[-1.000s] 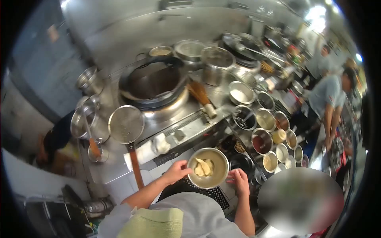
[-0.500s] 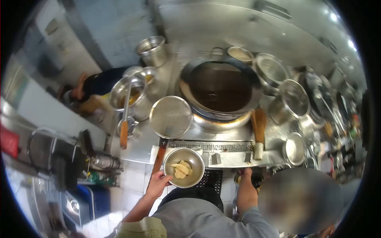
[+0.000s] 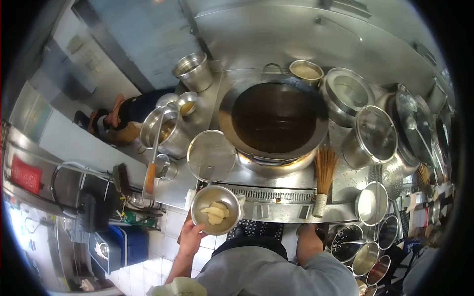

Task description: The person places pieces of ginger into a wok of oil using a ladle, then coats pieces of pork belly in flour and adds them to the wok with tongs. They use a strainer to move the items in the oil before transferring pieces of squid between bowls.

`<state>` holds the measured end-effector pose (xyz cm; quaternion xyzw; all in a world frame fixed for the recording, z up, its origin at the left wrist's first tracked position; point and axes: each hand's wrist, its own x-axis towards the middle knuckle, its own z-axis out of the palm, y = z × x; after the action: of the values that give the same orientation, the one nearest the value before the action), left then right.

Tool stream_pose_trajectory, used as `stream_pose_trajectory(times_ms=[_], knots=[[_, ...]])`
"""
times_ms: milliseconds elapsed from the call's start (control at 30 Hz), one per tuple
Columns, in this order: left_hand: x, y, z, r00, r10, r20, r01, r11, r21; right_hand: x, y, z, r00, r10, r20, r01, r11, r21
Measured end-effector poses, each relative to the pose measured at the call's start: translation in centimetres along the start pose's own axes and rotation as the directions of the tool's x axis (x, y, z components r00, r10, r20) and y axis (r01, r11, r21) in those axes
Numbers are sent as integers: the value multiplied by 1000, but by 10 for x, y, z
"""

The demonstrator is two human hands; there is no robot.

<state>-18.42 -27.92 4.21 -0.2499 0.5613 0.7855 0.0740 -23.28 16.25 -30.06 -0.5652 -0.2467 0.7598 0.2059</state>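
Note:
My left hand [image 3: 191,236] grips the rim of a steel bowl [image 3: 196,213], thumb over the edge. Several pale yellow pieces of food [image 3: 216,212], whose kind I cannot make out, lie in the bowl. Just beyond it a round mesh strainer [image 3: 211,155] rests on the counter, its handle partly hidden by the bowl. A large wok [image 3: 276,118] with dark liquid inside sits on the burner. Down by the stove's front edge is my right hand [image 3: 308,234], its fingers out of sight. The bamboo wok brush [image 3: 324,172] lies above that hand.
Left of the wok stand a steel pot with a ladle [image 3: 156,143] and a small bowl of yellow liquid [image 3: 188,104]. Steel pots [image 3: 369,135] crowd the right side. Several containers [image 3: 365,257] stand at lower right. Another person's arms [image 3: 116,111] show at left.
The view has shifted, bringing the containers at lower right into sight. My left hand still holds the bowl, now slightly farther left in view. My right hand stays by the stove front.

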Motion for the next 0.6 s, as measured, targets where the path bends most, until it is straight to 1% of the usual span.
stream_pose_trajectory(times_ms=[100, 200, 233, 300, 367, 400, 433, 500, 533, 567, 600], knots=[[18, 21, 9, 999, 38, 37, -37, 999, -25, 4, -3, -7, 1000, 10, 6, -10, 1000, -2], [41, 47, 27, 985, 144, 99, -136, 988, -74, 6, -6, -22, 999, 38, 18, -37, 999, -34], [47, 58, 37, 979, 173, 113, -168, 985, -48, 5, -6, -30, 998, 52, 25, -50, 997, -57], [59, 84, 58, 964, 228, 137, -230, 973, -1, 2, -5, -60, 994, 94, 51, -85, 984, -157], [72, 104, 81, 935, 313, 165, -332, 938, 99, -5, -4, -87, 988, 135, 80, -101, 938, -333], [78, 114, 93, 913, 353, 204, -390, 903, 181, -11, -7, -105, 976, 175, 130, -91, 870, -485], [84, 125, 104, 888, 387, 248, -446, 857, 260, 12, 4, -128, 972, 219, 83, -101, 712, -695], [126, 129, 114, 792, 468, 393, -595, 736, 324, -24, -2, -143, 978, 138, 156, 56, 548, -834], [134, 138, 127, 754, 487, 442, -650, 650, 393, -43, -6, -153, 976, 102, 193, 127, 454, -882], [140, 144, 141, 712, 498, 495, -700, 555, 449, -59, -6, -165, 982, 31, 187, 169, 309, -936], [147, 148, 153, 674, 513, 532, -739, 469, 484, -73, -4, -179, 983, -22, 182, 182, 223, -958]])
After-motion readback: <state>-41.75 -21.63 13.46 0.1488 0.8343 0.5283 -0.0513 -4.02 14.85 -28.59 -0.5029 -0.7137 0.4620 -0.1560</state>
